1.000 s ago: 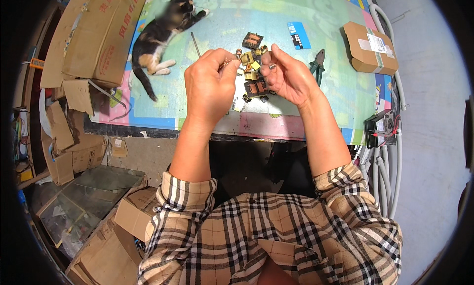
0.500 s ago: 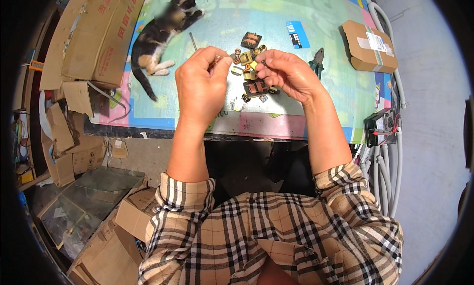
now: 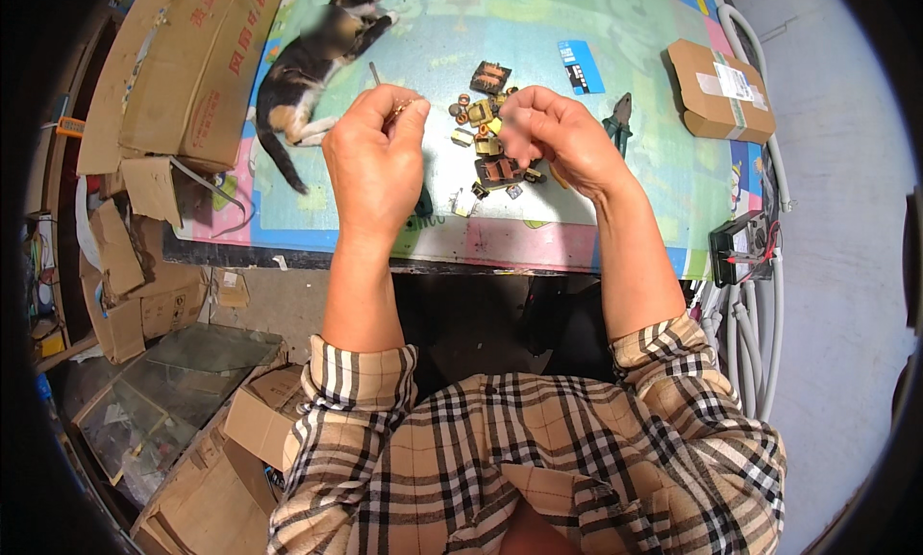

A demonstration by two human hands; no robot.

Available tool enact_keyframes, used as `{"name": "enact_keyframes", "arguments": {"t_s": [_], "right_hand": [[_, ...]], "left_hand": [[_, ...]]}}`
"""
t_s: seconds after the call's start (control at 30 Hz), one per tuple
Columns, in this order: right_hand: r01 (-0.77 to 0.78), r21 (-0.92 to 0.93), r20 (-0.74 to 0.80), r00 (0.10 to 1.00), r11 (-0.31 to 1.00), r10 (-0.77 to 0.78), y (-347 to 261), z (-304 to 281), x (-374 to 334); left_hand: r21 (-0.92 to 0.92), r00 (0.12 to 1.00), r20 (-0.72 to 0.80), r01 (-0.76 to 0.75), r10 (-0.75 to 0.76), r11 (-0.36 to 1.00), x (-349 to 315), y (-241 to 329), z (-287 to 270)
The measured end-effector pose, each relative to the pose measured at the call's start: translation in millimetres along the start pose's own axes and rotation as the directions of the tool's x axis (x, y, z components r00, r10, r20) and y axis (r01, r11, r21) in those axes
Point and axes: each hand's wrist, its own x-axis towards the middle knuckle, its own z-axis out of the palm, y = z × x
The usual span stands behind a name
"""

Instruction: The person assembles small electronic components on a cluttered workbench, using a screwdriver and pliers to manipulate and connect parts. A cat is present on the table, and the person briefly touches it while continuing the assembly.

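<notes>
Since half a second ago the left hand (image 3: 377, 161) has drawn a little further left from the heap of small brown-and-yellow wound electrical parts (image 3: 488, 137), and the gap between the two hands has widened; the calico cat (image 3: 312, 69) lies as it did. The left hand's thumb and forefinger are closed narrowly on a thin coppery strand (image 3: 402, 106); it looks like wire, though it is too fine to be sure. The right hand (image 3: 556, 137) hovers just right of the heap, its fingertips blurred, so what it grips I cannot tell. The heap rests on the pale green printed mat (image 3: 577, 16). Beyond the heap lies a small blue card with a white patch (image 3: 580, 66); dark pliers (image 3: 618, 122) lie right of it, and further right a brown cardboard parcel with a white label (image 3: 719, 91). Left of the cat, flat brown cartons with red print (image 3: 178, 69) lean.
</notes>
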Motion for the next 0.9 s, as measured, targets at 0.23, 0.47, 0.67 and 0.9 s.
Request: {"name": "enact_keyframes", "arguments": {"t_s": [0.23, 0.47, 0.67, 0.9], "right_hand": [[0.069, -0.436, -0.180, 0.970, 0.897, -0.162, 7.4, 9.2, 3.7], [0.131, -0.228, -0.333, 0.921, 0.965, -0.204, 4.8, 7.0, 5.1], [0.183, -0.404, -0.238, 0.925, 0.896, -0.297, 15.7, 27.0, 4.2], [0.164, -0.464, -0.207, 0.935, 0.871, -0.287, 13.9, 40.6, -1.2]], "left_hand": [[-0.184, 0.970, 0.180, 0.196, -0.163, 0.963, -1.7, 7.8, 1.3], [-0.254, 0.795, 0.475, 0.535, -0.378, 0.806, -1.6, 0.5, 1.4], [-0.790, 0.748, 0.588, 0.613, -0.307, -0.019, 6.8, -15.5, 1.2], [-0.027, 0.989, 0.126, -0.076, 0.079, 0.997, -16.4, 2.1, 29.7]]}}
